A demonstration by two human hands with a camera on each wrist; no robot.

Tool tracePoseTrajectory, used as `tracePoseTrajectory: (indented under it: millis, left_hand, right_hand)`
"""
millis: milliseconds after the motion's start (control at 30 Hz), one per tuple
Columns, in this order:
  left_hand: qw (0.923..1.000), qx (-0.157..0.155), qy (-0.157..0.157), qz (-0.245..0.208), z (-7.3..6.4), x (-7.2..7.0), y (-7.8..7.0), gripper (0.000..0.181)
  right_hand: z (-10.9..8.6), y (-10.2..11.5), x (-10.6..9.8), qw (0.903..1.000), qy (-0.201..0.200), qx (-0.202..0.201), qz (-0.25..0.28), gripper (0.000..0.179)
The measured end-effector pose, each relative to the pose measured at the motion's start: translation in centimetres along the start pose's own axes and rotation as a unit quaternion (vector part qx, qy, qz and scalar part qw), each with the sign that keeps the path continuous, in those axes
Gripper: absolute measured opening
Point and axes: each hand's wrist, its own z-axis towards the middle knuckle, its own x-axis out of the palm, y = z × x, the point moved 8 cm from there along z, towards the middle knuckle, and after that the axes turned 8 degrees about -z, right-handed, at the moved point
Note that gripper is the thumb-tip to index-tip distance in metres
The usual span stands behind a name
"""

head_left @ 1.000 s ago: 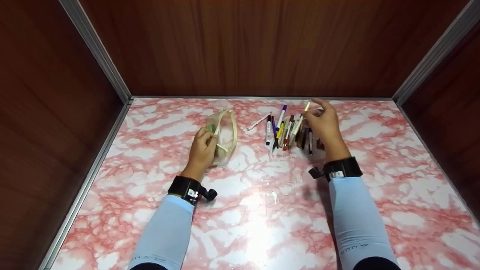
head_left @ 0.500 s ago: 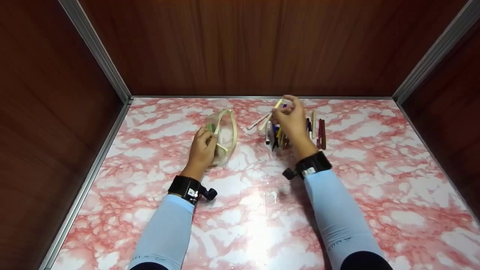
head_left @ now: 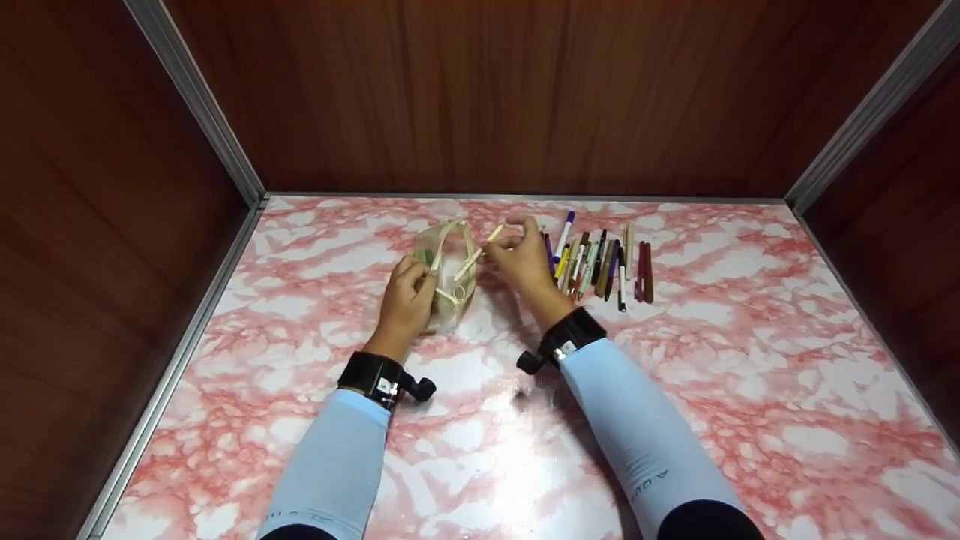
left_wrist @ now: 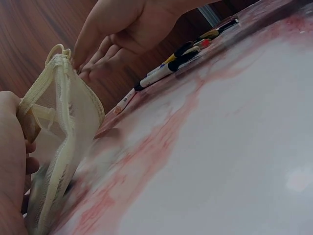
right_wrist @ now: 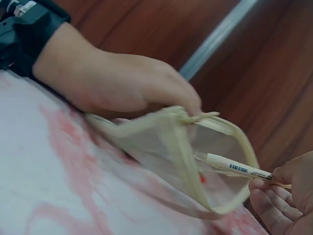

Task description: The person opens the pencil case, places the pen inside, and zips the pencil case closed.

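Insertion, apparently: right hand point(head_left: 523, 259) pinches cream pen point(right_wrist: 230, 164), end inside mesh pouch point(right_wrist: 179, 152); left hand point(head_left: 408, 296) grips it. Next likely: deeper push, release.

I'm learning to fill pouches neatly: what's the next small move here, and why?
Probably slide the pale pen into the mesh pouch: its front end points into the open mouth, the right grip pinches its other end, and the left grip holds the rim.

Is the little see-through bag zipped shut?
No, the bag gapes open, and a pen held by the right hand points into its mouth.
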Motion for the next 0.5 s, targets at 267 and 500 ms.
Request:
tracePoseTrajectory:
  millis: [267,500]
  left_hand:
    - [0.9999,0.012,-0.002,-0.003,0.0,0.0,-0.1,0.020]
    - [1.0000,0.007,-0.003,0.001,0.0,0.0,0.0,0.021]
  right_hand:
    - [-0.8,-0.2,2.8,0.9960,0.061,0.012,-0.064,0.054]
    - [-1.2,0.1,2.4,0.9876,0.114,-0.008,-0.107,0.036]
